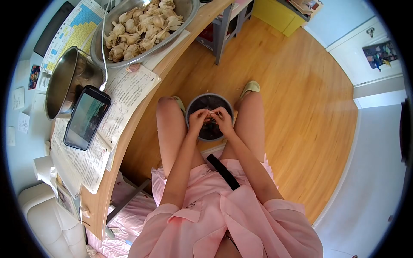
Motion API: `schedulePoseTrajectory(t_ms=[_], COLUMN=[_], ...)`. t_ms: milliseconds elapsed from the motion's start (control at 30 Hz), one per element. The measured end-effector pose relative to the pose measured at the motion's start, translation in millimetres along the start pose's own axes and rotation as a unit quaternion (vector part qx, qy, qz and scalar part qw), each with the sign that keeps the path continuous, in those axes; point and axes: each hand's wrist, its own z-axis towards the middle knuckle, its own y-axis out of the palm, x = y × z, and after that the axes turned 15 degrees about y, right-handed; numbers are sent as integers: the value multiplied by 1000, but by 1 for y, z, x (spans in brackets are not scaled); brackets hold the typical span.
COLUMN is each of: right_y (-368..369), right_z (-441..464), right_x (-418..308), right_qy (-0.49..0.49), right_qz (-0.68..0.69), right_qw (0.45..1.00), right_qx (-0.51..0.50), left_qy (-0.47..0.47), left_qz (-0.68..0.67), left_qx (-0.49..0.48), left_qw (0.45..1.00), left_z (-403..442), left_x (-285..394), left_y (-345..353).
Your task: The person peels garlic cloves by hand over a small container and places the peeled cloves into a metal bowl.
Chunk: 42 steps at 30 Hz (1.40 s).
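Note:
My left hand [198, 119] and my right hand [222, 121] meet over a round grey bin [210, 95] between my knees. Fingers of both hands are pinched together on a small pale garlic clove [211, 113], largely covered by the fingertips. Dark contents show inside the bin, too dim to make out. Up on the desk to the left, a wide metal basin [100, 47] holds several whole garlic bulbs [146, 28].
A deep steel pot [61, 84] and a phone [87, 117] on a white cable stand on printed sheets [129, 92] along the desk [142, 109]. A yellow box [275, 16] sits on the wooden floor [301, 107]. At lower left is a white padded chair [53, 221].

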Motion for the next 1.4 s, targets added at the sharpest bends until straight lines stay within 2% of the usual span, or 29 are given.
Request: schedulePoseTrajectory(t_ms=[67, 167, 367, 467, 567, 667, 767, 867, 1067, 1167, 1367, 1400], right_y=[-1, -7, -11, -10, -9, -9, -6, -5, -8, -8, -10, -12], right_z=[-1, -3, -3, -4, -4, -4, -6, -5, -4, -2, 3, 2], right_x=[-2, -7, -14, -14, -10, -11, -19, -17, -19, -15, 2, 4], right_qy=[7, 35, 123, 152, 165, 186, 201, 210, 206, 199, 146, 151], right_qz=[22, 56, 124, 116, 111, 131, 195, 189, 162, 173, 73, 71], right_qw=[1000, 997, 978, 975, 975, 968, 954, 951, 956, 957, 979, 979], right_qx=[-11, -48, -116, -112, -97, -103, -111, -128, -129, -122, -124, -117], left_qy=[-46, -56, -66, -39, 58, 161, 240, 253, 261, 269, 262, 251], left_qz=[-35, -39, -94, -71, 18, 159, 236, 289, 260, 242, 253, 212], left_qx=[-6, -48, -30, -16, -26, -15, -32, -39, -15, 18, 105, 112], left_qw=[998, 997, 993, 997, 998, 974, 941, 923, 930, 932, 925, 938], left_z=[1, 7, -3, -4, -5, -13, -18, -19, -17, -18, -9, -4], left_x=[5, -3, 13, 10, 1, 23, 37, 36, 24, 18, 10, 10], left_y=[-1, -8, -7, -7, -6, 5, 9, 10, 10, 13, 7, 5])
